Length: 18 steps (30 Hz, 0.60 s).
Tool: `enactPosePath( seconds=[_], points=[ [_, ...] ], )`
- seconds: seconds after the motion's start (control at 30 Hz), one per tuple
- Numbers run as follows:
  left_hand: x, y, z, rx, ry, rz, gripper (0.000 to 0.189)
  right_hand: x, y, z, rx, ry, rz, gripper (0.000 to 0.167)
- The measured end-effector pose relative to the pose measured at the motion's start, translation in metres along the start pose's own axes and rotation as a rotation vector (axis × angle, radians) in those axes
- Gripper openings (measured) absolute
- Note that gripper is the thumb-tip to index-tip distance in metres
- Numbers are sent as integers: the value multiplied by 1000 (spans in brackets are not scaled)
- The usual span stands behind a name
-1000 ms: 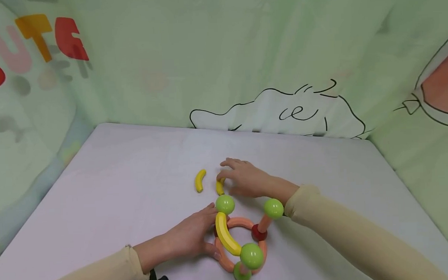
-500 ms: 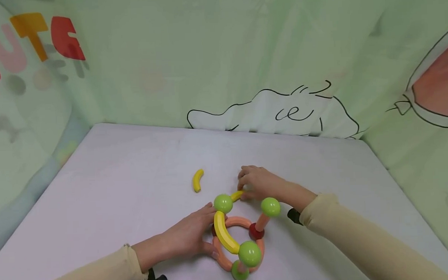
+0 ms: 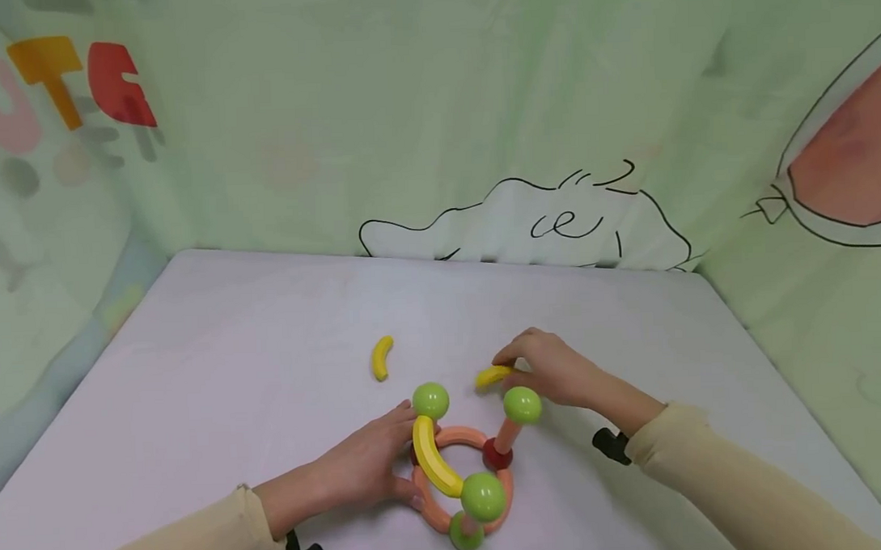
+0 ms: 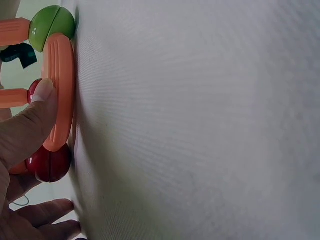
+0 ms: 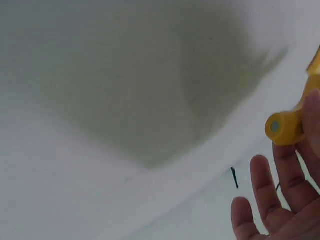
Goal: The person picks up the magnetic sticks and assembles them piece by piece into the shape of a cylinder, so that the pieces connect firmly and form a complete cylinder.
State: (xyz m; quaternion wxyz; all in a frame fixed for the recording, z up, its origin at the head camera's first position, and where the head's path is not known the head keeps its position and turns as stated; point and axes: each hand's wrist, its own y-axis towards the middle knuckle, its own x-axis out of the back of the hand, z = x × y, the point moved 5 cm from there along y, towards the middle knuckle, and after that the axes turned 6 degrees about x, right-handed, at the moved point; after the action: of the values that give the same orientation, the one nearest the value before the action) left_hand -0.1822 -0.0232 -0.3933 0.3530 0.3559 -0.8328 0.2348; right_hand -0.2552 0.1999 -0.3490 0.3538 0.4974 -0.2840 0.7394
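My right hand (image 3: pixel 556 366) pinches a yellow curved rod (image 3: pixel 493 377) between thumb and fingers, just above the table, behind the built toy. In the right wrist view the yellow curved rod (image 5: pixel 286 127) shows a small grey disc in its end. My left hand (image 3: pixel 367 460) grips the left side of a ring of orange curved rods (image 3: pixel 432 506); its thumb lies on an orange rod (image 4: pixel 61 95) in the left wrist view. On the ring stand posts topped by green balls (image 3: pixel 522 405). Another yellow curved rod (image 3: pixel 438 459) bridges two green balls (image 3: pixel 431 401).
A loose yellow curved rod (image 3: pixel 382 358) lies on the white table (image 3: pixel 268 338), left of my right hand. Green printed curtains (image 3: pixel 405 106) stand behind the table and at its sides.
My right hand took hold of the right-hand loose yellow rod and moved right with it, turning it from upright to nearly level. My left hand keeps its grip on the ring.
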Motion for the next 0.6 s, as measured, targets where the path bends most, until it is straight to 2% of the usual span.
enactPosePath(
  seconds=[0.13, 0.33, 0.37, 0.47, 0.57, 0.6],
  points=[
    [-1, -2, 1, 20, -34, 17, 70, 13, -22, -6, -47, -10, -97, 22],
    [-3, -3, 4, 3, -57, 11, 69, 31, -64, -12, -147, 56, -216, 18],
    [-4, -2, 5, -21, -38, 1, 66, 33, -72, -12, -168, 76, -224, 18],
    [-4, -1, 5, -32, -47, 1, 65, 36, -95, -10, -237, 122, -234, 19],
    [-3, 0, 4, -30, -32, 0, 63, 34, -115, -6, -300, 194, -225, 19],
    [-1, 0, 2, -12, -49, 9, 64, 32, -121, -3, -318, 233, -219, 20]
  ],
)
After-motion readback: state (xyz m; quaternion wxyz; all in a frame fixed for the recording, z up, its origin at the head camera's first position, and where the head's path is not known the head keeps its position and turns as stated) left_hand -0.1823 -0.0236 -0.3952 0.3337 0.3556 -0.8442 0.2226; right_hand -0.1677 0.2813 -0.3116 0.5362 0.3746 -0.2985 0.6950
